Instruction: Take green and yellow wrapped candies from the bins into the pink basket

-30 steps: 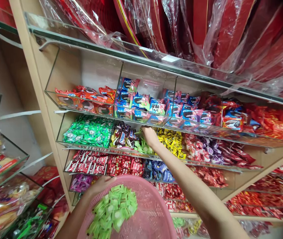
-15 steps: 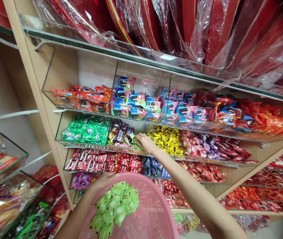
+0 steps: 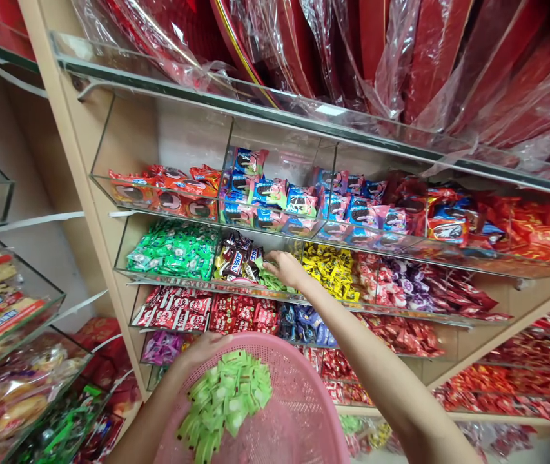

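Observation:
A pink perforated basket is at the bottom centre, with a heap of light green packets inside. My left hand grips its upper left rim. My right hand reaches into a shelf compartment, its fingers curled down over light green packets; whether it pinches one is hidden. Left of those packets lie brown-wrapped bars, and to the right of my hand are yellow-wrapped candies.
Green packets fill the compartment at left. A glass shelf with red items in clear plastic runs overhead. Blue cookie packets sit one tier up. A wooden upright stands at left, and red packets lie below.
The view has shifted slightly, moving the shelves a little to the right in the picture. My right hand remains at the light green packets, and my left hand still holds the basket.

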The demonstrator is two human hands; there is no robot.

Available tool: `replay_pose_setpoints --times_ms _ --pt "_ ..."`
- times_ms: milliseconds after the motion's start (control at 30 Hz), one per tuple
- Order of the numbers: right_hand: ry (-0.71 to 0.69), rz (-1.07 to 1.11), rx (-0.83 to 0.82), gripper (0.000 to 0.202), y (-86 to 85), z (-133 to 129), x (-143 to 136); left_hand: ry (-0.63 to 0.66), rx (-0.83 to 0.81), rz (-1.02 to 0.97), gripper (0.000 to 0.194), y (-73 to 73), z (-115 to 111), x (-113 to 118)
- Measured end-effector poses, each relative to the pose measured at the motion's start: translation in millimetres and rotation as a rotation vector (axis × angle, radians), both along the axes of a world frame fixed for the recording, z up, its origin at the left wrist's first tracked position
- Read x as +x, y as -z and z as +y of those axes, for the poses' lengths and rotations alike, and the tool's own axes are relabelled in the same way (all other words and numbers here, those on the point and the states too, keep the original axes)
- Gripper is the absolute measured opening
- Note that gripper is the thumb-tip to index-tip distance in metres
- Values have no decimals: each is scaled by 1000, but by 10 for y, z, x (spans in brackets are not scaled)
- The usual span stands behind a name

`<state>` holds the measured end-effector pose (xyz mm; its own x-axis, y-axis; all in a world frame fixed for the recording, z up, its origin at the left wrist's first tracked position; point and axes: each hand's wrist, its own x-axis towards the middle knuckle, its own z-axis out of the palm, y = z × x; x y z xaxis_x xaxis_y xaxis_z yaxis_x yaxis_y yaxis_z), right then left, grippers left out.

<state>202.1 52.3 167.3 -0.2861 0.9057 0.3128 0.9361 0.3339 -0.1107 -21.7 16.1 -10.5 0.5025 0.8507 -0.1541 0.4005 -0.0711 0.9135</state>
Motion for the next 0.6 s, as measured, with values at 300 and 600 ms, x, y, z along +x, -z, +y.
replay_pose_setpoints --times_ms 300,600 --pt "247 24 -67 31 73 216 -171 15 37 43 48 142 98 22" --pt "135 275 24 21 93 273 -84 -1 3 -4 50 51 7 25"
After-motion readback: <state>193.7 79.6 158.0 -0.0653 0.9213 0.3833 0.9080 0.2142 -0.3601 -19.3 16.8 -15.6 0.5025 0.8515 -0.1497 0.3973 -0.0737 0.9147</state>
